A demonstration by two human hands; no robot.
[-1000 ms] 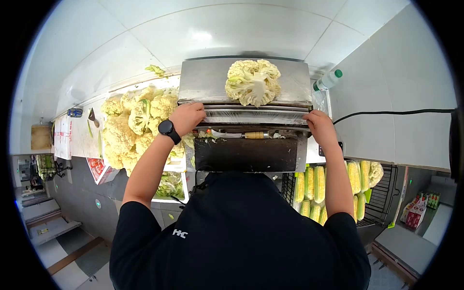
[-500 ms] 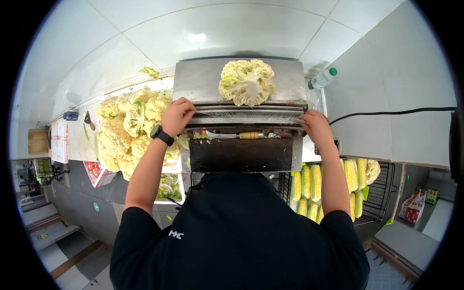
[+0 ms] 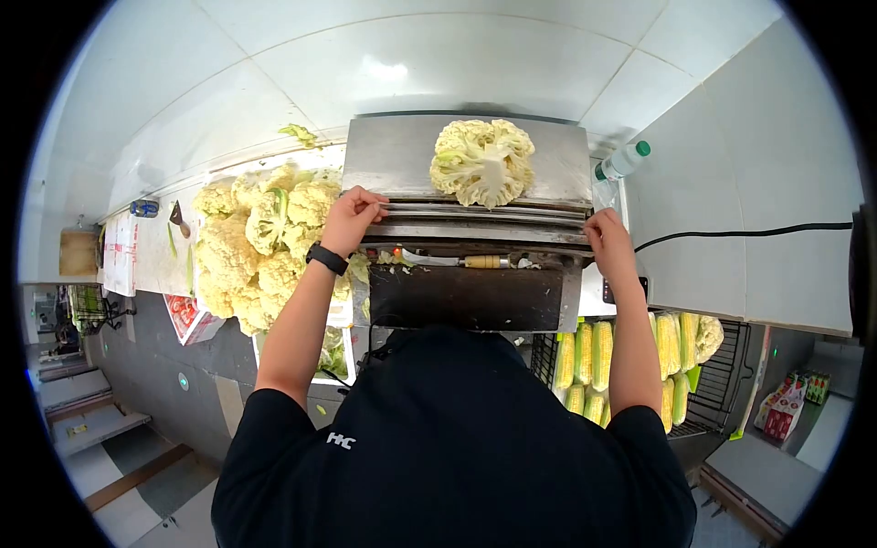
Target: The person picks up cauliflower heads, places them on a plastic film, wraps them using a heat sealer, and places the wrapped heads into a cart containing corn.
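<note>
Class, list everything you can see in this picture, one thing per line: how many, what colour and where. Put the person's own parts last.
wrapping machine: one, steel grey, centre of view
cauliflower: one, cream, on the machine's top plate
film: one sheet, clear, across the machine's front edge
knife: one, tan handle, in the machine just below the film
cauliflower pile: many heads, cream with green leaves, left of the machine
bottle: one, clear with green cap, right of the machine
corn cobs: many, yellow, lower right
cable: one, black, along the right side
watch: one, black, left wrist
left hand: fingers grip the film's left end
right hand: fingers grip the film's right end
</note>
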